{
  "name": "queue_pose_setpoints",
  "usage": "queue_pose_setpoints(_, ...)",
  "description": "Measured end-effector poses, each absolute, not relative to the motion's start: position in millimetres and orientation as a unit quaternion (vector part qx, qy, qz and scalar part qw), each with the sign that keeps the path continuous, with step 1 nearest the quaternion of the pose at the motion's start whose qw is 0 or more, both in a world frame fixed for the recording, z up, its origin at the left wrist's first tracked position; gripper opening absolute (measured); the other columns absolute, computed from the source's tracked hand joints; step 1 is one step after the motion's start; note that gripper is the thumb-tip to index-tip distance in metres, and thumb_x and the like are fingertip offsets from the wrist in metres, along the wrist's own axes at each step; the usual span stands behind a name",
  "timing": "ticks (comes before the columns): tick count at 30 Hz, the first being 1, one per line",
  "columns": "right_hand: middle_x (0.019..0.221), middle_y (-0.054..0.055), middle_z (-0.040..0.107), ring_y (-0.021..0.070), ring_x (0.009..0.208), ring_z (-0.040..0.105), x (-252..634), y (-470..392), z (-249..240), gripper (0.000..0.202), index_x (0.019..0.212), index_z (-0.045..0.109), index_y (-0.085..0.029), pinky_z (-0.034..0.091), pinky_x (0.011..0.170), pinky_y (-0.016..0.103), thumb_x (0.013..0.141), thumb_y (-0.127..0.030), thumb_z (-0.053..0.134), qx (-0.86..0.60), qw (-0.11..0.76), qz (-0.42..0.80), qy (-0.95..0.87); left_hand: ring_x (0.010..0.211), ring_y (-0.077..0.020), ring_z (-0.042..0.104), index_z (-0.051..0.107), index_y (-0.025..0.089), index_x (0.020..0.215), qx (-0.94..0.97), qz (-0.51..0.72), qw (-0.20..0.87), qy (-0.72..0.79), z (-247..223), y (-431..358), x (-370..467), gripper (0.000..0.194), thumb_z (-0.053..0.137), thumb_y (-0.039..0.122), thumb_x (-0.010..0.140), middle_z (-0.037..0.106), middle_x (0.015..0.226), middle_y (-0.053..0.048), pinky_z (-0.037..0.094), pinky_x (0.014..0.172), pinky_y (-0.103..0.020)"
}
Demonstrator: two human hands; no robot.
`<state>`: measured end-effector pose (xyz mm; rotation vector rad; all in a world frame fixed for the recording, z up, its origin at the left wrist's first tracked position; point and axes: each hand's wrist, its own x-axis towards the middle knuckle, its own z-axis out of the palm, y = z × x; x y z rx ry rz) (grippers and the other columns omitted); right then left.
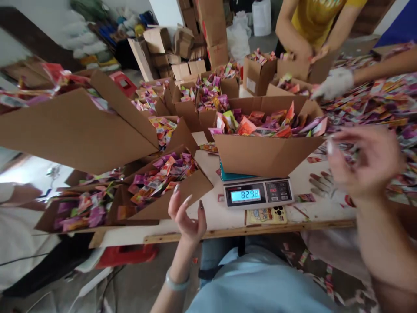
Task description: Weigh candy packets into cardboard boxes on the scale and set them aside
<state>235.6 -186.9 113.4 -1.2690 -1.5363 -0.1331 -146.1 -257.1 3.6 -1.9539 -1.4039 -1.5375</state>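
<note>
A digital scale [259, 193] with a lit blue display stands near the table's front edge. On it rests an open cardboard box [270, 154] full of small wrapped packets [260, 124], mostly pink, purple and orange. My left hand [188, 217] is raised left of the scale, palm up, fingers apart and bent, holding nothing. Beside it is another open box of packets [166, 178]. My right hand [368, 161] hovers right of the scale's box, near its corner. Its fingers are curled and smeared by motion, so whether they hold anything is unclear.
A phone in a yellow case [265, 215] lies before the scale, a glove [322, 184] to its right. Packet-filled boxes [208, 93] crowd the back and left. Loose packets [374, 100] heap at right, where a co-worker's gloved hand [335, 84] reaches in. A person in yellow [316, 26] stands behind.
</note>
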Motion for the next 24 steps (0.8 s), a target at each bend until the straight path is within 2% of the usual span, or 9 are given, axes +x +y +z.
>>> queue_pose_setpoints(2,0.11,0.008,0.071,0.0239,0.099,0.07,212,-148,168,0.043,0.125,0.067,-0.029,0.059,0.096,0.044,0.092,-0.057,0.069,-0.435,0.493,-0.064,-0.751,0.149,-0.034,0.049,0.036,0.038,0.153,-0.669,-0.538,0.142,-0.493,10,-250,-140,0.061,0.058,0.019,0.099,0.043,0.153,-0.015,0.052,0.116,-0.068)
queue_pose_setpoints(5,0.12,0.01,0.069,0.0269,0.111,0.069,167,-91,209,0.072,0.133,0.066,-0.022,0.056,0.106,0.045,0.084,-0.075,0.074,-0.372,0.342,-0.002,-0.863,0.146,-0.0325,0.054,0.035,0.039,0.154,-0.66,-0.543,0.153,-0.496,24,-248,-140,0.06,0.056,0.02,0.101,0.045,0.151,-0.015,0.058,0.111,-0.064)
queue_pose_setpoints(7,0.119,0.01,0.069,0.0282,0.108,0.069,141,-59,211,0.084,0.136,0.064,-0.022,0.057,0.103,0.045,0.08,-0.083,0.073,-0.366,0.236,0.072,-0.897,0.144,-0.0316,0.056,0.037,0.039,0.154,-0.658,-0.547,0.156,-0.493,31,-251,-142,0.059,0.057,0.019,0.102,0.047,0.15,-0.014,0.06,0.108,-0.061)
queue_pose_setpoints(9,0.111,0.009,0.071,0.0262,0.097,0.07,123,-36,202,0.083,0.137,0.064,-0.022,0.06,0.095,0.042,0.083,-0.085,0.068,-0.369,0.145,0.164,-0.903,0.143,-0.0297,0.058,0.041,0.038,0.152,-0.657,-0.557,0.14,-0.489,33,-255,-145,0.058,0.058,0.015,0.101,0.049,0.149,-0.014,0.06,0.109,-0.058)
queue_pose_setpoints(11,0.106,0.008,0.072,0.0243,0.093,0.07,115,-25,193,0.079,0.137,0.064,-0.023,0.06,0.09,0.038,0.087,-0.085,0.062,-0.362,0.094,0.242,-0.895,0.144,-0.0273,0.058,0.046,0.035,0.15,-0.654,-0.573,0.116,-0.481,31,-258,-148,0.057,0.06,0.011,0.1,0.051,0.149,-0.013,0.058,0.113,-0.052)
queue_pose_setpoints(14,0.112,0.008,0.073,0.0244,0.101,0.07,117,-23,186,0.076,0.141,0.061,-0.025,0.057,0.092,0.036,0.093,-0.083,0.056,-0.329,0.101,0.269,-0.899,0.145,-0.0257,0.057,0.051,0.029,0.147,-0.649,-0.59,0.097,-0.469,25,-258,-152,0.053,0.063,0.01,0.099,0.053,0.149,-0.013,0.053,0.118,-0.048)
queue_pose_setpoints(18,0.119,0.013,0.071,0.026,0.108,0.067,123,-28,184,0.065,0.137,0.064,-0.02,0.053,0.101,0.04,0.101,-0.073,0.048,-0.315,0.148,0.189,-0.918,0.146,-0.0268,0.058,0.052,0.028,0.145,-0.652,-0.595,0.087,-0.461,20,-256,-151,0.05,0.063,0.012,0.099,0.055,0.147,-0.013,0.055,0.116,-0.048)
queue_pose_setpoints(21,0.118,0.011,0.072,0.0218,0.105,0.066,131,-27,190,0.053,0.122,0.071,-0.017,0.05,0.101,0.038,0.105,-0.062,0.049,-0.323,0.17,0.129,-0.922,0.146,-0.0266,0.058,0.05,0.03,0.147,-0.659,-0.593,0.083,-0.455,20,-257,-152,0.052,0.062,0.012,0.1,0.055,0.146,-0.012,0.059,0.111,-0.048)
queue_pose_setpoints(24,0.111,0.007,0.072,0.0154,0.099,0.063,142,-28,201,0.044,0.118,0.074,-0.019,0.048,0.098,0.032,0.107,-0.052,0.048,-0.373,0.197,0.042,-0.906,0.145,-0.025,0.058,0.048,0.033,0.15,-0.663,-0.593,0.09,-0.448,21,-260,-157,0.057,0.062,0.012,0.1,0.054,0.149,-0.011,0.058,0.111,-0.047)
